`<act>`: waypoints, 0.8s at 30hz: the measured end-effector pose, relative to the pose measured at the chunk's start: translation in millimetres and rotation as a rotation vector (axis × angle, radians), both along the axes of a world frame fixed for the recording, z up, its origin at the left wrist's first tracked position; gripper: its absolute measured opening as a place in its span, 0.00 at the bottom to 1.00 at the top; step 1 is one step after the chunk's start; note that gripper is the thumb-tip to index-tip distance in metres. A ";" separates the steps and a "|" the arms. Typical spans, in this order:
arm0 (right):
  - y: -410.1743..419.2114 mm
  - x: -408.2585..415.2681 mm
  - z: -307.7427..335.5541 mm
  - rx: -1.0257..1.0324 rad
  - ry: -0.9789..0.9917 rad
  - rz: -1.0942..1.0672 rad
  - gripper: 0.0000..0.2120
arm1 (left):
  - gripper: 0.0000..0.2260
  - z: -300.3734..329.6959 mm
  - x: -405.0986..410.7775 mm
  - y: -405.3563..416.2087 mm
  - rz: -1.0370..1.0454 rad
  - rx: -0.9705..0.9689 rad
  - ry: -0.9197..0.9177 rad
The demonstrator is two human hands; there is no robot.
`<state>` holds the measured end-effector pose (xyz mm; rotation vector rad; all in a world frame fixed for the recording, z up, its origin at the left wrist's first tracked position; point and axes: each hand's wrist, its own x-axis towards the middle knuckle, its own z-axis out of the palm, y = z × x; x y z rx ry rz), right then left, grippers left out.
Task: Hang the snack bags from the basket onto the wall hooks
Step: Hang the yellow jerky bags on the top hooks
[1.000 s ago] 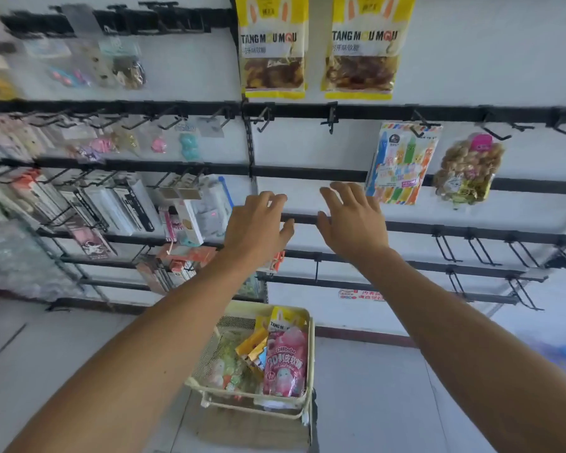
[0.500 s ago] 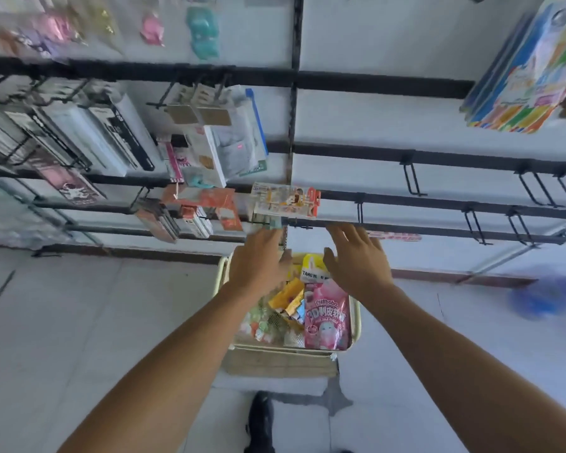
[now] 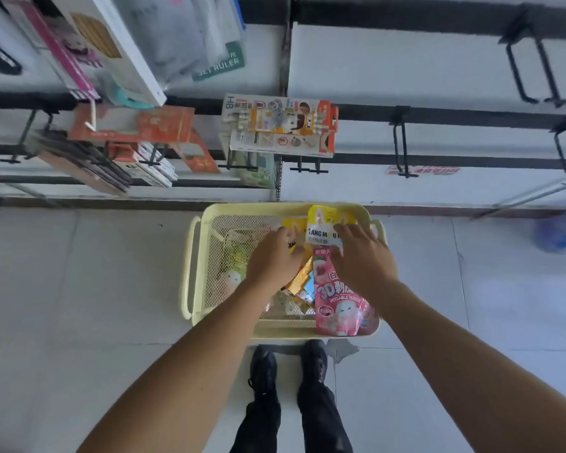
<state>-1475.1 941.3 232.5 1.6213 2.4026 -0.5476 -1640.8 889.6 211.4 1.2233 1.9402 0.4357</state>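
A pale yellow mesh basket (image 3: 190, 256) stands on the floor below the wall rails. In it, a yellow snack bag (image 3: 324, 219) stands upright at the far side. A pink snack bag (image 3: 339, 305) leans at the near right and a green bag (image 3: 239, 259) lies on the left. My right hand (image 3: 363, 256) reaches into the basket with its fingers resting on the yellow bag's white label. Beside it, my left hand (image 3: 273, 259) has bent fingers at the bag's left edge, and whether they hold it is hidden.
Black wall rails carry empty double hooks (image 3: 401, 148) to the right, with more further right (image 3: 530, 70). Stationery cards (image 3: 281, 125) and boxed goods (image 3: 134, 125) hang on the left and centre. My black shoes (image 3: 263, 371) stand just behind the basket on the tiled floor.
Both hands have dropped from the rails into the basket and reached the yellow bag. The view has tilted down to the basket and my feet.
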 end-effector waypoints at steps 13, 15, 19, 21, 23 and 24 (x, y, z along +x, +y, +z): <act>43.5 7.8 -79.1 -0.061 0.032 -0.036 0.19 | 0.20 -115.7 24.3 82.2 0.040 -0.180 -0.018; 45.9 11.2 -83.9 -0.063 0.032 -0.046 0.19 | 0.18 -121.1 24.6 87.7 0.068 -0.175 -0.042; 46.9 20.7 -85.1 -0.043 0.055 -0.071 0.18 | 0.10 -120.7 22.3 85.5 0.053 -0.189 -0.165; 47.0 26.3 -82.7 -0.047 0.072 -0.095 0.18 | 0.10 -119.5 12.6 73.4 0.090 -0.171 -0.211; 46.8 30.2 -80.1 -0.040 0.080 -0.091 0.17 | 0.11 -112.9 -0.3 59.1 0.130 -0.133 -0.211; 46.6 31.1 -78.0 -0.038 0.085 -0.091 0.16 | 0.09 -107.0 -6.4 52.3 0.142 -0.130 -0.216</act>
